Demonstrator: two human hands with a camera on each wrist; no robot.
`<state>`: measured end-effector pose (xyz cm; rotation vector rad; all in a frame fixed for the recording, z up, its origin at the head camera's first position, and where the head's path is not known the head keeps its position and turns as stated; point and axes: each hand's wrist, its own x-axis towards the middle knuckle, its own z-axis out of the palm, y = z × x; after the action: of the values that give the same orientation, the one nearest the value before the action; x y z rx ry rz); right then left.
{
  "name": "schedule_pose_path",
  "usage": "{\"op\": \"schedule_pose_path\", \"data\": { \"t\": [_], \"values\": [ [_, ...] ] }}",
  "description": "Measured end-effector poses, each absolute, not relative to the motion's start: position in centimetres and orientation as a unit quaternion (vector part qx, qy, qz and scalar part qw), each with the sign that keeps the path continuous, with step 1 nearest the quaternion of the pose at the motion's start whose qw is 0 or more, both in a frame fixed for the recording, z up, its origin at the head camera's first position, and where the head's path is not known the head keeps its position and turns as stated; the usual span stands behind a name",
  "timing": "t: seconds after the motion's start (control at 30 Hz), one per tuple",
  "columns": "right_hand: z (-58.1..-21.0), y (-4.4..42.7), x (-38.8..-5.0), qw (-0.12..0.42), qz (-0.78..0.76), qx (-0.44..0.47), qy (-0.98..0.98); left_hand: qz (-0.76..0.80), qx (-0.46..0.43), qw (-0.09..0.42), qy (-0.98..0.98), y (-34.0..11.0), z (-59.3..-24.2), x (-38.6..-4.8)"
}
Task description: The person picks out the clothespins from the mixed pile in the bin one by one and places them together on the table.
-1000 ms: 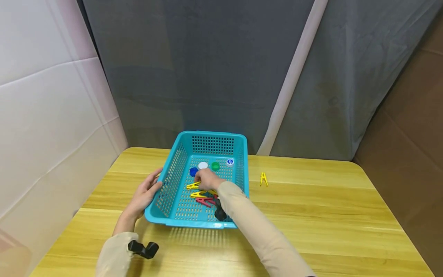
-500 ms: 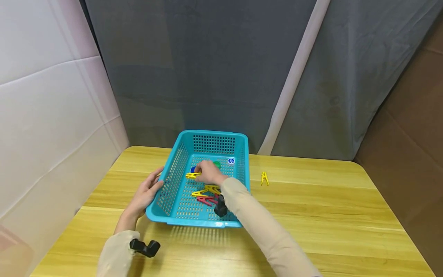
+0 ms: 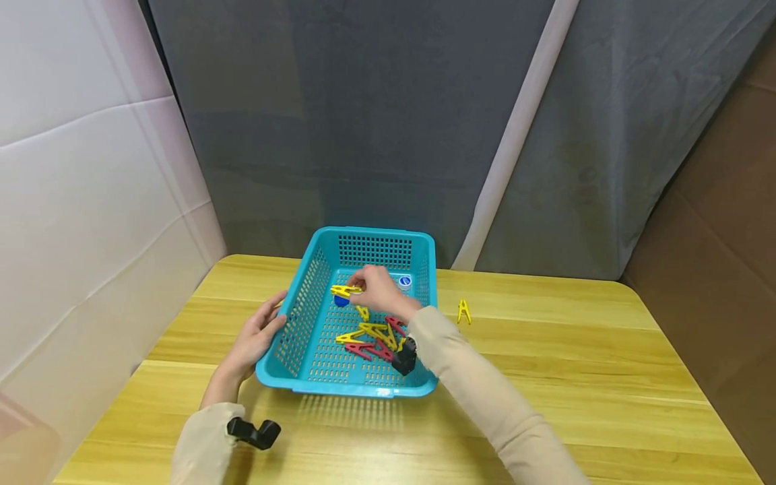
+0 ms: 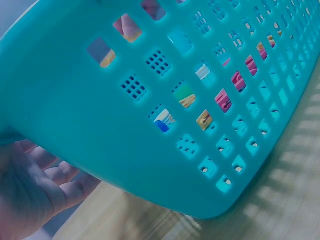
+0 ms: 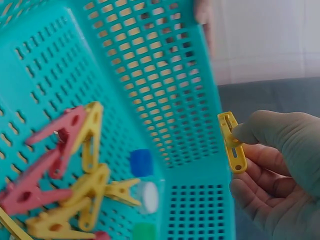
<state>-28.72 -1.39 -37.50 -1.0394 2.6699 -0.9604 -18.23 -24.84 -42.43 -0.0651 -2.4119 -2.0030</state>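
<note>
A yellow clothespin (image 3: 342, 291) is pinched between the thumb and fingers of my right hand (image 3: 383, 293), above the inside of a turquoise plastic basket (image 3: 339, 389). In the right wrist view the pinched clothespin is seen end to end. Red clothespins (image 3: 359, 350) and yellow clothespins (image 5: 91, 192) lie in a loose heap on the basket floor. Near them are a blue bottle cap (image 5: 141, 162), a white cap (image 5: 149, 197), a green cap (image 5: 144, 231) and a blue-and-white cap (image 3: 405, 281). My left hand (image 3: 253, 342) holds the basket's left rim, its fingers partly hidden by the wall.
On the wooden table (image 3: 576, 377), right of the basket, lies one yellow clothespin (image 3: 463, 311). A grey curtain (image 3: 388, 135) hangs behind the table, a white sheet (image 3: 91, 202) at the left and a brown panel (image 3: 715, 256) at the right.
My right hand has lifted the yellow clothespin from the basket floor and moved away from me, then slightly right. More of the heap now shows. The left hand keeps its place on the basket.
</note>
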Motion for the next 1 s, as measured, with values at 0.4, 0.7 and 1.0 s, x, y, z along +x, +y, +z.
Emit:
{"op": "schedule_pose_path", "data": {
  "t": [0.4, 0.7, 1.0],
  "values": [
    [-34.7, 1.7, -28.3, 0.002, -0.338, -0.347, 0.875, -0.639, -0.019, -0.001, -0.769, -25.2, -42.4, -17.9],
    [-34.7, 5.5, -27.8, -0.044, -0.353, -0.358, 0.863, -0.631, -0.015, -0.001, -0.775, -25.4, -42.5, -17.9],
    [-35.1, 8.8, -26.8, -0.039, -0.373, -0.333, 0.865, -0.631, -0.019, 0.003, -0.776, -25.9, -42.2, -17.7]
  ]
}}
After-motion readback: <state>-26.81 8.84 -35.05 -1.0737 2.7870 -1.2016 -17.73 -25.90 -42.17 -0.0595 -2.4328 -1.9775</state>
